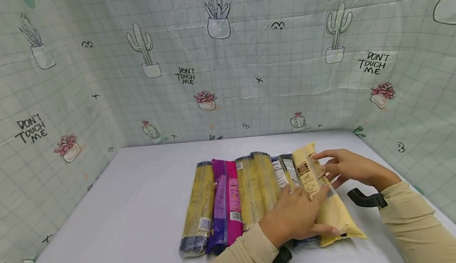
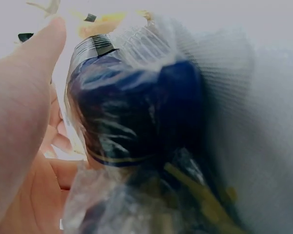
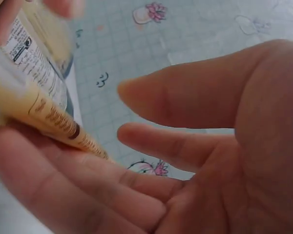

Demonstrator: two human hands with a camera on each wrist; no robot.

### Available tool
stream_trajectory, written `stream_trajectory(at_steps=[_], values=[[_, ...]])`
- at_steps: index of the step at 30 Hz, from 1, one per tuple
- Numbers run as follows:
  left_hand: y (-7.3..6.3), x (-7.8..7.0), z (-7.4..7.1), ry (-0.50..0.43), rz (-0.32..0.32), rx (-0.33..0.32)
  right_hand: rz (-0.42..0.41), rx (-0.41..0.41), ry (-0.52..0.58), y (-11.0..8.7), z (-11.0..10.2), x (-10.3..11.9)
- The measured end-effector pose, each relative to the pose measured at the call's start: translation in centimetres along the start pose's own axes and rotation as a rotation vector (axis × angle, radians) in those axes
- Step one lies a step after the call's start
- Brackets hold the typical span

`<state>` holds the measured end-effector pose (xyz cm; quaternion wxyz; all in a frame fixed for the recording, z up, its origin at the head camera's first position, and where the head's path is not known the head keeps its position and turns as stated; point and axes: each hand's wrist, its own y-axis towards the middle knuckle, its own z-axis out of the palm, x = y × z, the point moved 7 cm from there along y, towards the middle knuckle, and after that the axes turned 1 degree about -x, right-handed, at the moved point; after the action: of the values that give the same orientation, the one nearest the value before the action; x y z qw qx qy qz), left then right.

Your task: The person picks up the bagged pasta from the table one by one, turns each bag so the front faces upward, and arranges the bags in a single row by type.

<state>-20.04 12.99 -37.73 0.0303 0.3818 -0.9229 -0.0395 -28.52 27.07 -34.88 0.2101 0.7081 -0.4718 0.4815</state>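
Observation:
A pale yellow pack (image 1: 335,213) with brown print leans at the right end of a row of long packs. My left hand (image 1: 292,215) lies across its lower left side, index finger and thumb spread on the wrapper. On the pack's right edge rest the fingers of my right hand (image 1: 347,170); in the right wrist view its thumb stands apart from the wrapper (image 3: 53,117). Beside the yellow pack, partly under my left hand, is a clear spaghetti pack (image 1: 290,172) with white labels. The left wrist view shows a dark blue pack end (image 2: 136,112) close by my left palm.
Further left in the row lie two clear spaghetti packs (image 1: 251,191), a magenta and purple pack (image 1: 231,195) and another spaghetti pack (image 1: 199,199) with a dark blue end. All lie on a white table (image 1: 142,211), backed by a cactus-print curtain (image 1: 249,57).

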Motion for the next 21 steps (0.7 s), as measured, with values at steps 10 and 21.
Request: stream_trajectory(at_steps=[10,21], values=[[0.0,-0.6,-0.3,0.044,0.029,-0.055,0.032,-0.099,0.12,0.2,-0.7,-1.0],[0.2,-0.7,-0.4,0.05,0.029,-0.03,-0.018,-0.05,0.217,0.4,-0.3,-1.3]])
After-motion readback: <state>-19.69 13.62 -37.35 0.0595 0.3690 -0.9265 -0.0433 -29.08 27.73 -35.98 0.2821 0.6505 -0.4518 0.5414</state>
